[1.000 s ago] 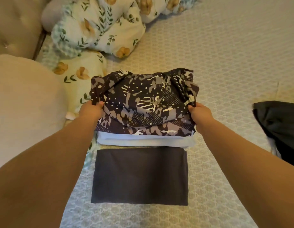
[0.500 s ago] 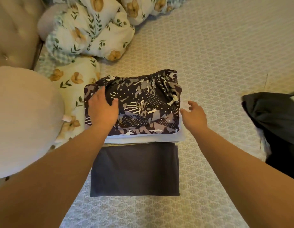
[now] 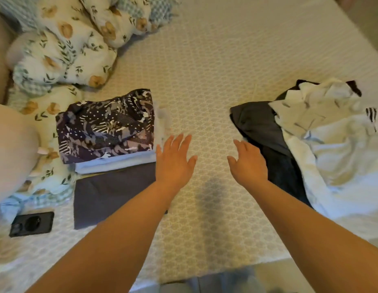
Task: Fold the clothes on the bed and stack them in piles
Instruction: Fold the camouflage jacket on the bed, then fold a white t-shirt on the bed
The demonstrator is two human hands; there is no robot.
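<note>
A folded dark patterned garment [image 3: 105, 127] lies on top of a folded light blue one [image 3: 116, 163], forming a pile at the left of the bed. In front of it lies a folded dark grey garment [image 3: 112, 193]. An unfolded heap sits at the right: a dark grey piece [image 3: 257, 123] and white clothes [image 3: 331, 149]. My left hand [image 3: 175, 159] hovers just right of the pile, fingers straight, holding nothing. Beside the dark piece of the heap, my right hand [image 3: 247, 161] is open and empty.
Floral pillows and bedding [image 3: 63, 51] are bunched at the upper left. A black phone [image 3: 31, 224] lies on the bed at the lower left. The patterned bedsheet [image 3: 205, 81] stretches between the pile and the heap; its front edge runs along the bottom.
My left hand has lifted off the patterned garment and moved right. My right hand has moved toward the unfolded heap. The view has swung right, showing the heap and phone.
</note>
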